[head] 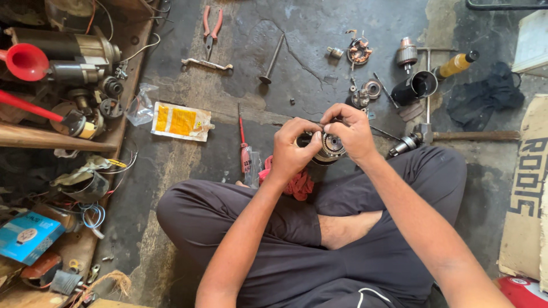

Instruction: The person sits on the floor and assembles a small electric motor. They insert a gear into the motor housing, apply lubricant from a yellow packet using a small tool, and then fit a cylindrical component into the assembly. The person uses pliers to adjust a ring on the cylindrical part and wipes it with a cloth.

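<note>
Both my hands are on it: my left hand [294, 149] wraps the round metal motor part [330, 146] from the side, fingers curled tight around its body, while my right hand [351, 132] pinches down on its top face with thumb and fingertips closed on something small there. What exactly sits under those fingertips I can't make out, since my knuckles hide it. The part hangs in front of my crossed legs, just above the floor [171, 188], with the red rag [297, 183] bunched right beneath it.

To do this well, I'd say the left hand should hold the body dead steady and let the right do the fine work, pressing square, not at a slant, so nothing springs loose onto the concrete.

The part looks like ribbed steel with a darker ring inside, greasy and dull. Just left of the rag lies a thin red-handled screwdriver [242, 132]. Further out, toward the far edge of the floor, a copper-wound brush plate [359, 52], a dark metal cylinder [415, 88] and a long valve stem [272, 60] lie scattered. Red-handled pliers [211, 27] and a flat wrench [206, 64] rest up top, a yellow packet [181, 121] to my left. The floor is cracked, oil-stained cement.
</note>
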